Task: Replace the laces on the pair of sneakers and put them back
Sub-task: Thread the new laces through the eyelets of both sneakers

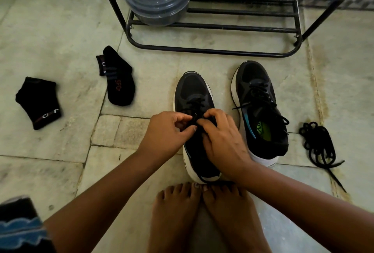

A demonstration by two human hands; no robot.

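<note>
black mesh sneaker with white sole (192, 90) on the floor by bare toes | left hand (166, 129) and right hand (222, 139) fingers curled, pinching its thin black lace (195, 104) near the top eyelets | lace looks floppy, grab near the tip imo | spare black lace bundle (317, 143) lies right of the other sneaker (257, 90)

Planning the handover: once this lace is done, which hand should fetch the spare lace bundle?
Right. The lace bundle lies on the floor at the person's right, beyond the second sneaker. The right hand is nearer; the left hand would have to cross over both sneakers.
</note>
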